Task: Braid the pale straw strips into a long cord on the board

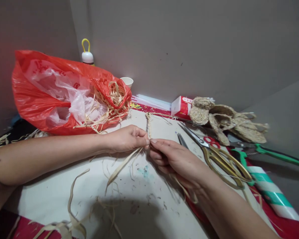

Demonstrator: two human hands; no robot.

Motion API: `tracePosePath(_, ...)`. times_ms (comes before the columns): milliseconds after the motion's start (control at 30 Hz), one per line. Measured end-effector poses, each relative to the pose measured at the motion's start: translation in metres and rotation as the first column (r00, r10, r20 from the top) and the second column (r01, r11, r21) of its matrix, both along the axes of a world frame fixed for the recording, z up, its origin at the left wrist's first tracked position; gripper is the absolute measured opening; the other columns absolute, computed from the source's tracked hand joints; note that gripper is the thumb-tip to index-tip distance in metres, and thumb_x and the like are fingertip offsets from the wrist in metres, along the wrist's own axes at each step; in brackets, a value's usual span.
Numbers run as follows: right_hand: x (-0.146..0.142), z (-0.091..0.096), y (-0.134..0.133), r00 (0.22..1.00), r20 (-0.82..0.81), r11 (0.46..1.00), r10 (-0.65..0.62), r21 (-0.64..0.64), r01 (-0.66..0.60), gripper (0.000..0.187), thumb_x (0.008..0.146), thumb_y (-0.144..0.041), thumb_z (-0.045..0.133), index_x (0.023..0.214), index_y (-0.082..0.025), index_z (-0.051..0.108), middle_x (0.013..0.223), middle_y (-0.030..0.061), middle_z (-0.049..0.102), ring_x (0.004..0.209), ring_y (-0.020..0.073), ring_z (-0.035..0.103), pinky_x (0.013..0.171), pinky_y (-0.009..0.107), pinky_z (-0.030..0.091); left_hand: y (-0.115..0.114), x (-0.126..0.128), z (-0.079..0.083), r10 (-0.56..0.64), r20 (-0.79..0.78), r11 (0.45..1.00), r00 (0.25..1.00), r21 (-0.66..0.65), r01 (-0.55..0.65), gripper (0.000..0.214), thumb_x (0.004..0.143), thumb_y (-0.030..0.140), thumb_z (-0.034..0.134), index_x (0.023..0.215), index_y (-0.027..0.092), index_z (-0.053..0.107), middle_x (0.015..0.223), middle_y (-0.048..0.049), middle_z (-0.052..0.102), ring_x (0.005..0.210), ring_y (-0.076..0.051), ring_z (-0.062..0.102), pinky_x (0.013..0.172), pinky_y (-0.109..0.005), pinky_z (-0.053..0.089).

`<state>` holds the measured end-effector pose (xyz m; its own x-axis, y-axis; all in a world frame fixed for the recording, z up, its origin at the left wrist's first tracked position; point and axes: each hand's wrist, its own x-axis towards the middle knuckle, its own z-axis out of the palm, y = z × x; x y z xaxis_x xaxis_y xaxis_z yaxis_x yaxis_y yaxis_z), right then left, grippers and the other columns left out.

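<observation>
Grey walls [151,39] rise behind a pale, stained bench [49,189] scattered with bits of fibre. Near its middle, a thin braided straw cord [149,124] runs away from the person, then bends right along the far edge. Both hands meet at its near end: the left hand [128,137] and the right hand [173,152] each have thumb and fingers closed in a pinch on it, fingertips almost touching. A loose straw strip [123,167] trails down from the left fingertips towards the person. Beyond the left forearm, a red plastic bag [35,106] lies open with straw [104,114] spilling from its mouth; a white cup [127,81] stands just behind. To the right are gold-handled scissors [218,161], woven straw pieces [221,116] and a green-and-white striped roll [272,192].
</observation>
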<state>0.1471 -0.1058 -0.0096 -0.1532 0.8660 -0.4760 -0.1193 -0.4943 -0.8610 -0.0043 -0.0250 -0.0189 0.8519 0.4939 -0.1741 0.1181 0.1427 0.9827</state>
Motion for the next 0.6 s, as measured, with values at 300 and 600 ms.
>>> tracePosePath(300,0.010,-0.006,0.010,0.980,-0.159,0.990,0.118,-0.059,-0.129,0.035,0.076,-0.038,0.067,0.060,-0.018,0.042,0.049,-0.0111,0.025,0.041,0.0031,0.009,0.034,0.015,0.007,0.014,-0.003,-0.006,-0.141,-0.057,0.969,0.988,0.194,0.150,0.019,0.085,0.026,0.049,0.072,0.012,0.054,0.063,0.0042,0.048,0.058,-0.007,0.040,0.058,-0.019,0.032)
tracePosePath(600,0.012,-0.011,0.012,0.952,-0.300,0.984,0.068,-0.135,-0.113,0.023,0.076,-0.033,0.057,0.067,-0.012,0.058,0.051,-0.0099,0.022,0.043,0.0038,0.009,0.035,0.015,0.007,0.016,-0.006,0.001,-0.186,-0.092,0.952,0.978,0.228,0.203,0.021,0.087,0.020,0.045,0.075,0.012,0.060,0.070,0.0010,0.058,0.063,-0.007,0.048,0.063,-0.018,0.036)
